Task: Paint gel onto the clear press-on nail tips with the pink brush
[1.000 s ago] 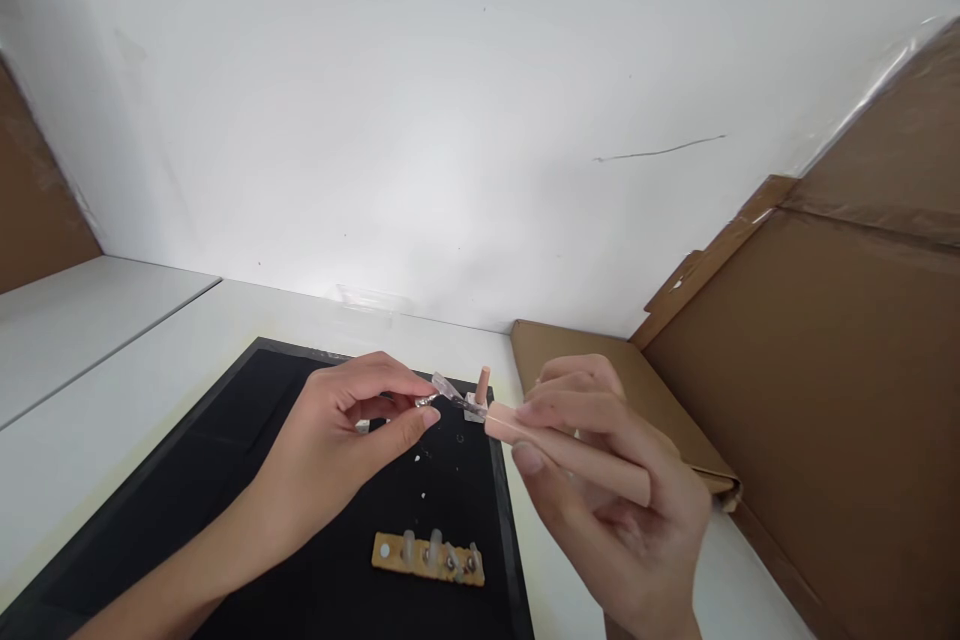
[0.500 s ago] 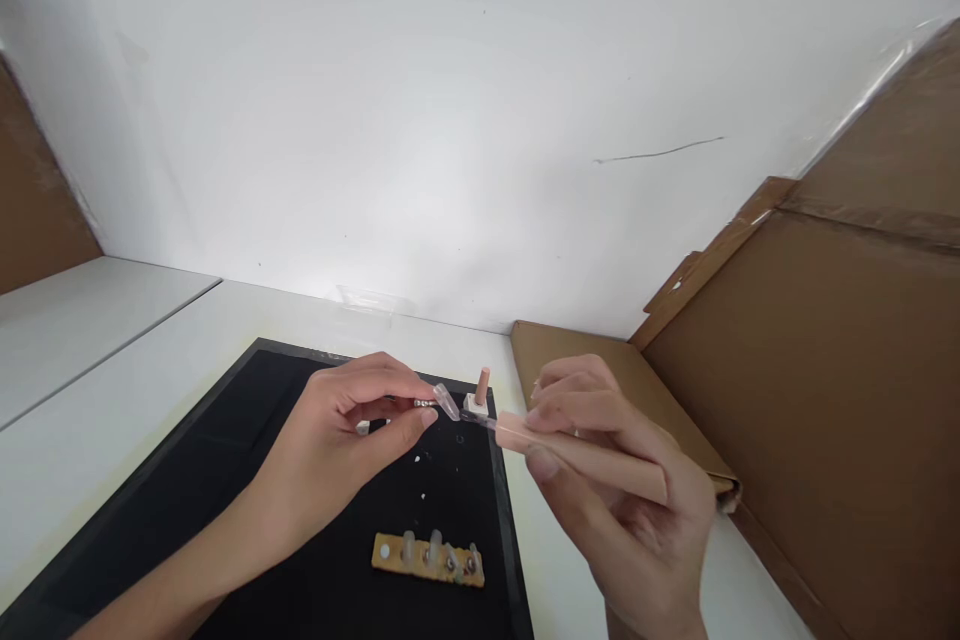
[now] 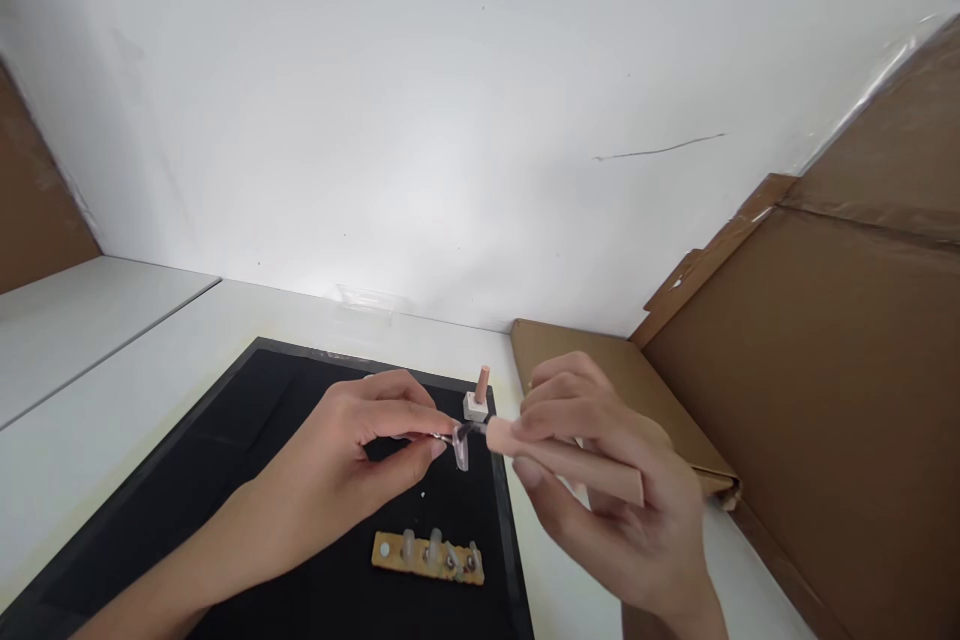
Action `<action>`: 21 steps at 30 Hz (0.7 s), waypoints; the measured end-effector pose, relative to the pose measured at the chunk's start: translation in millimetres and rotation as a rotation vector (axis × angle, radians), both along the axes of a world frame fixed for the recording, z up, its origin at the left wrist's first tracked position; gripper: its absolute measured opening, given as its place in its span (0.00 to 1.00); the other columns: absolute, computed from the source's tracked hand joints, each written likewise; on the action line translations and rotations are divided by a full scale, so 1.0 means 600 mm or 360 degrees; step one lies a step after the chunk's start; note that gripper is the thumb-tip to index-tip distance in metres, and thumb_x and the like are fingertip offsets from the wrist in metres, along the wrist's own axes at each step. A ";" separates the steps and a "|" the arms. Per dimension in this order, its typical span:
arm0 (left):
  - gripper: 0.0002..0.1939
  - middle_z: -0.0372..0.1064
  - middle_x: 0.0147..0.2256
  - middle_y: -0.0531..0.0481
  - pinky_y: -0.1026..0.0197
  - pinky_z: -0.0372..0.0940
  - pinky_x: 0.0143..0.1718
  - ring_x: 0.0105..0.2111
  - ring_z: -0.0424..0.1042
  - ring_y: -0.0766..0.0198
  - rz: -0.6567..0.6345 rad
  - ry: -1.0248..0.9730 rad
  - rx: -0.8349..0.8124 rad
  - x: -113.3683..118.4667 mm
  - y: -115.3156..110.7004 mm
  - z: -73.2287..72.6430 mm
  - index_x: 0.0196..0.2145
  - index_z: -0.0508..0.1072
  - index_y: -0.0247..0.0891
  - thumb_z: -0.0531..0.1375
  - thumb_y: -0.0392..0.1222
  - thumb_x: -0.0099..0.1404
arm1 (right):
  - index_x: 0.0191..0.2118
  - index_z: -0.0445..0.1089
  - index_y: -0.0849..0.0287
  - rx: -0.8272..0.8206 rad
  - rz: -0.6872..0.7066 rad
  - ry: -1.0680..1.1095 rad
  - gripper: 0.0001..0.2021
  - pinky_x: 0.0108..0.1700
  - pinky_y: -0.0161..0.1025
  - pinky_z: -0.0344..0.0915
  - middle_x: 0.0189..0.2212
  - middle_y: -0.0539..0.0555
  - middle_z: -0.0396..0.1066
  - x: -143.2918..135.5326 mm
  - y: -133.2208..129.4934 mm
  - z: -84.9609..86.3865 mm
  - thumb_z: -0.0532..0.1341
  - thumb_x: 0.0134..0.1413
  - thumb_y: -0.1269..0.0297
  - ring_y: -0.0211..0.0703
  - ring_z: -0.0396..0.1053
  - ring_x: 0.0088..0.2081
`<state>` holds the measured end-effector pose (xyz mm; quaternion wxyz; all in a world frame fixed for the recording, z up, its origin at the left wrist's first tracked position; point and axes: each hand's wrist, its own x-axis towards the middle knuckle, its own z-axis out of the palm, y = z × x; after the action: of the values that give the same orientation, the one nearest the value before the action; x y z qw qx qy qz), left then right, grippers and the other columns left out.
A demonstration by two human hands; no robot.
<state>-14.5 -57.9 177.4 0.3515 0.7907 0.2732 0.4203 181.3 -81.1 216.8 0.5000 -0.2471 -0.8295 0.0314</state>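
Note:
My left hand [image 3: 375, 445] is closed in a pinch around a thin metal nail-tip holder [image 3: 444, 437]. At its end hangs a clear false nail [image 3: 461, 450], its free end pointing down. In my right hand [image 3: 615, 480] is a nail polish brush [image 3: 570, 465] by its long pink cap-handle, fingers wrapped round it. The dark bristles touch or nearly touch the upper part of the false nail. Just behind stands a small pale square bottle [image 3: 474, 408] with a pinkish-brown cap.
A yellowish strip [image 3: 427, 570] with several upright clear nail tips lies on the black mat [image 3: 300, 480]. White specks dot the mat. Cardboard [image 3: 840, 370] rises on the right, with a flat cardboard piece [image 3: 585, 345] beside the mat. Behind is a white wall [image 3: 420, 120].
My left hand has moved slightly right and down, and the false nail has turned to hang more steeply. My right hand has shifted a little left, bringing the brush to the nail's upper part.

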 end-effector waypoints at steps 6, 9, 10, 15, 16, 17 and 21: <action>0.13 0.69 0.31 0.51 0.66 0.62 0.29 0.32 0.68 0.66 -0.0012 0.0025 0.0022 -0.002 -0.002 0.002 0.37 0.79 0.43 0.57 0.30 0.63 | 0.35 0.66 0.55 -0.0019 0.0045 -0.0025 0.14 0.31 0.44 0.60 0.21 0.46 0.67 0.002 0.000 0.000 0.56 0.44 0.81 0.36 0.60 0.20; 0.12 0.69 0.31 0.50 0.66 0.61 0.28 0.32 0.68 0.66 -0.0012 0.0050 0.0020 -0.003 -0.003 0.003 0.35 0.78 0.41 0.56 0.30 0.63 | 0.35 0.67 0.55 0.0019 -0.0018 -0.0010 0.14 0.31 0.44 0.60 0.22 0.47 0.68 0.002 0.001 0.000 0.57 0.45 0.81 0.37 0.61 0.21; 0.12 0.69 0.31 0.50 0.66 0.61 0.28 0.31 0.68 0.65 -0.0014 0.0061 0.0022 -0.003 -0.003 0.003 0.35 0.78 0.41 0.56 0.30 0.63 | 0.35 0.67 0.55 0.0023 -0.0016 0.0007 0.14 0.31 0.44 0.60 0.22 0.47 0.68 0.002 0.002 0.000 0.57 0.44 0.81 0.37 0.61 0.22; 0.12 0.67 0.31 0.50 0.66 0.59 0.27 0.30 0.66 0.67 -0.0038 0.0116 0.0060 -0.003 -0.005 0.004 0.35 0.78 0.39 0.56 0.28 0.61 | 0.35 0.66 0.55 -0.0089 0.0072 -0.0070 0.15 0.31 0.43 0.60 0.21 0.45 0.68 0.004 -0.001 -0.001 0.56 0.43 0.82 0.35 0.60 0.20; 0.12 0.67 0.31 0.50 0.66 0.59 0.27 0.29 0.66 0.67 -0.0039 0.0131 0.0067 -0.004 -0.006 0.005 0.35 0.78 0.38 0.56 0.28 0.61 | 0.35 0.66 0.55 -0.0086 0.0051 -0.0060 0.15 0.31 0.43 0.60 0.22 0.46 0.68 0.004 -0.002 0.000 0.56 0.44 0.82 0.35 0.60 0.21; 0.12 0.67 0.31 0.50 0.66 0.59 0.26 0.29 0.66 0.67 -0.0040 0.0146 0.0072 -0.004 -0.006 0.005 0.35 0.78 0.38 0.56 0.28 0.61 | 0.35 0.66 0.55 -0.0080 0.0042 -0.0041 0.14 0.31 0.43 0.60 0.22 0.46 0.68 0.005 -0.004 0.000 0.56 0.44 0.82 0.36 0.61 0.22; 0.13 0.67 0.31 0.50 0.67 0.57 0.24 0.28 0.65 0.68 -0.0067 0.0189 0.0110 -0.007 -0.005 0.007 0.36 0.78 0.39 0.56 0.27 0.60 | 0.32 0.65 0.56 -0.0214 0.0165 -0.0115 0.14 0.32 0.42 0.61 0.21 0.45 0.67 0.007 -0.006 0.003 0.56 0.42 0.82 0.34 0.59 0.21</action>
<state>-18.5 -60.8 181.7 0.3158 0.8315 0.2622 0.3744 185.7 -84.7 218.6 0.4498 -0.2379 -0.8546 0.1038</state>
